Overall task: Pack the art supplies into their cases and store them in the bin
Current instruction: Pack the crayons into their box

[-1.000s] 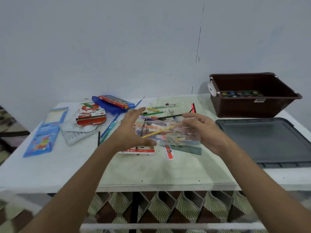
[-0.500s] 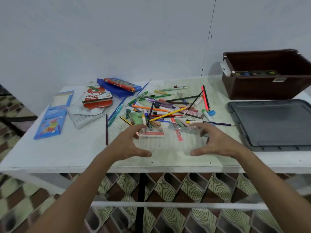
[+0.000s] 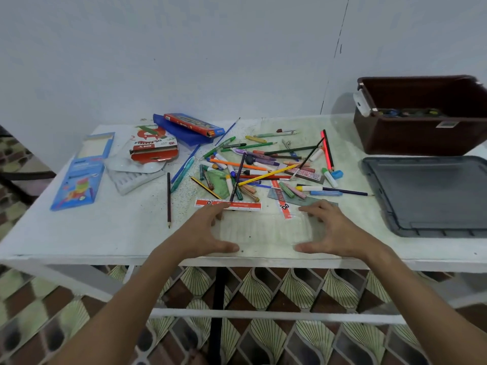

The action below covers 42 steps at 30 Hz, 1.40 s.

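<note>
Whitewashed worktop [image 3: 79, 233] risk: both hands [image 3: 203, 233] [image 3: 332, 230] clasp the empty clear case [image 3: 263, 230] at its front edge, so one nudge probably drops it floorward, loose pens [image 3: 263, 167] piled just behind.

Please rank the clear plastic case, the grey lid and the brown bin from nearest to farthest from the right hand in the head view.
1. Clear plastic case: held at the right hand.
2. Grey lid: flat on the table, to its right.
3. Brown bin: far right corner, behind the lid.

two bare forearms, no sleeves — left grip [image 3: 203, 233], right grip [image 3: 333, 231] — ungloved
</note>
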Each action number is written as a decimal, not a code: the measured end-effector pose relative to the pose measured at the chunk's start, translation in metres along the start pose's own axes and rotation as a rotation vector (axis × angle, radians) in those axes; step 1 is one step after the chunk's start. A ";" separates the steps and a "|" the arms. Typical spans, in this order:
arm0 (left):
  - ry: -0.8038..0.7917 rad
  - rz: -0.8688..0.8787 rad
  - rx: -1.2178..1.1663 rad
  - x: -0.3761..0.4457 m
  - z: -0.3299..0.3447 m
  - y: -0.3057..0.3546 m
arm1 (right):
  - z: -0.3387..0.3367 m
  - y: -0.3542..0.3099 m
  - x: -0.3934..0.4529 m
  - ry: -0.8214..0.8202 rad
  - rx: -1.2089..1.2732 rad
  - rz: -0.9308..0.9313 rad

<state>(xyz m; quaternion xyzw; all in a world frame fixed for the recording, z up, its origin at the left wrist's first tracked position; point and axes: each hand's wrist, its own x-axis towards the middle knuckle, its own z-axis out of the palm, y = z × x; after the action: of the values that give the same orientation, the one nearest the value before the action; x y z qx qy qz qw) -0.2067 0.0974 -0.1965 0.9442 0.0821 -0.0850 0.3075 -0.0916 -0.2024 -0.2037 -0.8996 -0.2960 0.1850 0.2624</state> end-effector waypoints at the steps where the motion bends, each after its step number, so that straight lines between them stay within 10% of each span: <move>1: 0.027 0.000 -0.004 0.000 0.000 0.001 | -0.001 0.000 0.000 0.002 0.000 0.010; 12: -0.012 -0.074 0.040 0.006 0.000 0.023 | -0.016 0.000 -0.006 0.002 0.044 0.026; 24: 0.036 0.195 0.174 0.100 0.011 0.127 | -0.066 0.032 0.039 0.496 0.051 0.156; 42: -0.081 0.176 0.265 0.155 0.034 0.161 | -0.066 0.042 0.075 0.405 0.077 0.392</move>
<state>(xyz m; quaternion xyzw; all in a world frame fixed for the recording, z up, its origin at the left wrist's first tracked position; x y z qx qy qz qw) -0.0266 -0.0353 -0.1656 0.9759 -0.0252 -0.1058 0.1893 0.0158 -0.2081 -0.1896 -0.9476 -0.0507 0.0599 0.3096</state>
